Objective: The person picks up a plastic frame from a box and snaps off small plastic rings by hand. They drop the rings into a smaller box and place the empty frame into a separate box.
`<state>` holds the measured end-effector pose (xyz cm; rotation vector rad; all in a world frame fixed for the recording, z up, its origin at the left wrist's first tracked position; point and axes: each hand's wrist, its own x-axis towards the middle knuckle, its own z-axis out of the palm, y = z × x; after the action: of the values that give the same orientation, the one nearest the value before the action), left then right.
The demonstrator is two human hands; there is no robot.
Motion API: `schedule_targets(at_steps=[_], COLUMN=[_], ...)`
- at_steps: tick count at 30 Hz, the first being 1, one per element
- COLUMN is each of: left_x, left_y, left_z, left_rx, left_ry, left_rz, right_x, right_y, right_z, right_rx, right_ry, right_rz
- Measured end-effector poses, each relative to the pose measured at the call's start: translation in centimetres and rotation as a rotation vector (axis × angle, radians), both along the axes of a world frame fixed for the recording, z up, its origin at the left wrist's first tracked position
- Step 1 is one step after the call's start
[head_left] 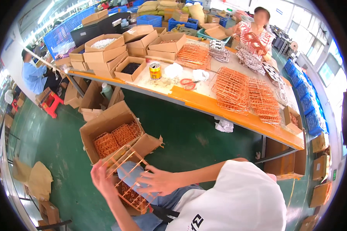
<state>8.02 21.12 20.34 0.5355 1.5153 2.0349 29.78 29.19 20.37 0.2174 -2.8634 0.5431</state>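
Observation:
Over my lap I hold a copper-coloured wire rack (128, 178) between both hands, tilted, with its bars crossing in a grid. My left hand (103, 180) grips its left edge. On the opposite edge, my right hand (161, 181) has its fingers over the bars. Just beyond the rack, an open cardboard box (97, 129) on the floor contains stacks of similar copper wire pieces (117, 138). Under the rack is another box of small copper-coloured parts (129, 194), partly hidden by the rack and my legs.
An orange-edged worktable (219, 111) ahead bears copper rack stacks (231, 86), grey metal parts (250, 61), red-handled scissors (189, 83), a yellow can (155, 71) and small cardboard boxes (130, 69). A person (256, 34) stands behind it; another sits far left near a red stool (52, 102).

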Motion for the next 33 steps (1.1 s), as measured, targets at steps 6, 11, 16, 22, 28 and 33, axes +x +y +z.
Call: schedule_targets(at_steps=[6, 11, 16, 22, 28, 33], left_x=[2.9, 1.1, -3.8, 0.0, 6.9, 4.0], left_y=[5.7, -3.9, -20.4, -39.8, -39.6, -35.9], left_z=[-1.1, -9.2, -16.3, -14.1, -12.3, -17.3], left_rx=[-0.172, -0.688, -1.02, -1.576, -1.548, -1.243], left_ry=[0.596, 1.305, 1.054, 0.678, 0.554, 0.091], left_rz=[0.069, 0.089, -0.262, 0.093, 0.328, 0.576], right_x=[10.3, 15.9, 19.6, 13.4, -8.0, -24.1], right_y=[11.9, 35.9, 51.8, 51.3, 24.9, 14.6], right_z=[8.7, 10.9, 6.2, 8.3, 10.1, -6.3], right_rx=[0.234, 0.46, 0.966, 0.921, 0.484, 0.079], right_ry=[-0.007, -0.102, -0.161, -0.155, 0.182, -0.097], right_rz=[-0.459, -0.984, -0.962, -1.059, 0.099, 0.414])
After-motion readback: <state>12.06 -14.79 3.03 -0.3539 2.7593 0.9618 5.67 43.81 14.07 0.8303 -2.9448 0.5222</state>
